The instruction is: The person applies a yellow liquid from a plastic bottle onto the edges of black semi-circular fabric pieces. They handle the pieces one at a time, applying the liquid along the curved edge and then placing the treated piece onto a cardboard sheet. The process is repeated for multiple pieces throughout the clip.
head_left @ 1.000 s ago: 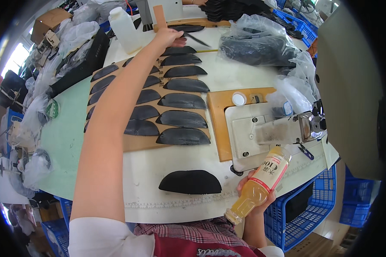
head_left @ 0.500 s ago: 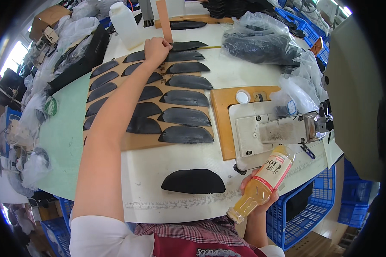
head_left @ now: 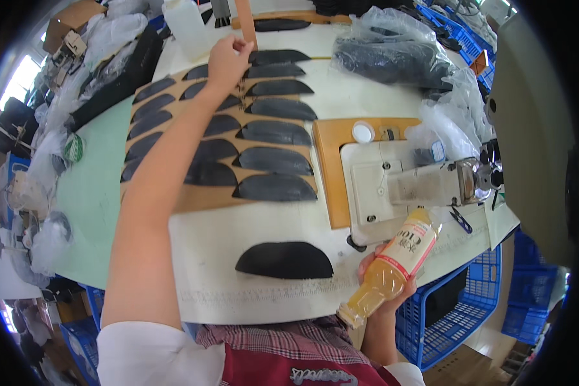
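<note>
Rows of glossy black half-moon pieces (head_left: 275,133) line a brown cardboard sheet (head_left: 206,197); the left hand (head_left: 230,61), fingers curled, sits beside a narrow tan strip (head_left: 245,24), any pinch unclear. The right hand (head_left: 402,296) wraps a clear plastic bottle of yellow liquid (head_left: 394,266). Arranging pieces seems underway; the next move likely calls for even spacing.

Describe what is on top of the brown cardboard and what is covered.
Rows of curved black pieces lie on the cardboard. The left forearm hides part of it, and the surface beneath the pieces cannot be seen.
</note>
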{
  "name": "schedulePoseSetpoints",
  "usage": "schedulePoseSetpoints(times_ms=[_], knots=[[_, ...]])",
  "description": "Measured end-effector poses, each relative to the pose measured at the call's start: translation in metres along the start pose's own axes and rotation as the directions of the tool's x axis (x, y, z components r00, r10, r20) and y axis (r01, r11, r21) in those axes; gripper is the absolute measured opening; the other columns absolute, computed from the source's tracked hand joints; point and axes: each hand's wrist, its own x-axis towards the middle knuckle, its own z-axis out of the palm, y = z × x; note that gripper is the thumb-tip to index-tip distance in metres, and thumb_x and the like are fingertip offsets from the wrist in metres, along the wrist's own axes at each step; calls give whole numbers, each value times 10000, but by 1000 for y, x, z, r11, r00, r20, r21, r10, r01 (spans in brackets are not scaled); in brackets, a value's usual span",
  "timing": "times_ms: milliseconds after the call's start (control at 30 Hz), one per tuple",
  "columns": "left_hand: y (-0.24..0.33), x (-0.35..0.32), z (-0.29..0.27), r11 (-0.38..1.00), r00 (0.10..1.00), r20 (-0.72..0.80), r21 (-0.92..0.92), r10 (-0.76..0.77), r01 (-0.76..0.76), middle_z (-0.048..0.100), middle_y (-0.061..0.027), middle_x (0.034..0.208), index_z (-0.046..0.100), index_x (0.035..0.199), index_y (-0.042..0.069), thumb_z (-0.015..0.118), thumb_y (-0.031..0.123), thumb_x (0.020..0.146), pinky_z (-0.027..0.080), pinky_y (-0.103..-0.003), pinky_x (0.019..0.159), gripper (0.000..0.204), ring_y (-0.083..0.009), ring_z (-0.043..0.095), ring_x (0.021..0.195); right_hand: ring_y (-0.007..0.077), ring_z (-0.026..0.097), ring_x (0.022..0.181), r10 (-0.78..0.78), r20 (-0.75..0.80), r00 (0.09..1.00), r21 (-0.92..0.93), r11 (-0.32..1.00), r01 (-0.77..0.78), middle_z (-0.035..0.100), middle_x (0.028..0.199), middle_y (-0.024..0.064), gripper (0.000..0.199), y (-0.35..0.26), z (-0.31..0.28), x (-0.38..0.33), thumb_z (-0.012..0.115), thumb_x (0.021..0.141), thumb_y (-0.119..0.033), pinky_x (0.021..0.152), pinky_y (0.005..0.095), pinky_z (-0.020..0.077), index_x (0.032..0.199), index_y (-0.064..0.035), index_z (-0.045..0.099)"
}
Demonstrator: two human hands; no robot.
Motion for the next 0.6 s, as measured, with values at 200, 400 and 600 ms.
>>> schedulePoseSetpoints(times_ms=[200,400,600], knots=[[84,-140,-107,796,743,641,-340,-193,501,584,-30,815,567,852,21,538,260,848,431,-220,560,241,-104,519,664,270,543,716,-24,-54,998,-75,997,20,503,984,125,781,0,-2,-6,491,691,-609,572,337,438,1167,-2,372],[109,-269,-153,519,719,645,-535,-259,667,567,-82,996,525,948,0,503,198,870,461,-228,607,214,-116,520,848,303,549,853,33,154,987,-205,979,-1,551,963,162,771,-6,17,-10,532,682,-596,746,377,441,1116,35,444],[117,-288,-161,581,739,610,-503,-287,640,551,-78,953,521,927,-3,537,162,836,473,-212,596,189,-100,524,803,216,605,754,-300,268,916,-530,748,400,599,884,140,459,-11,81,-8,702,672,-261,665,299,489,983,37,545]])
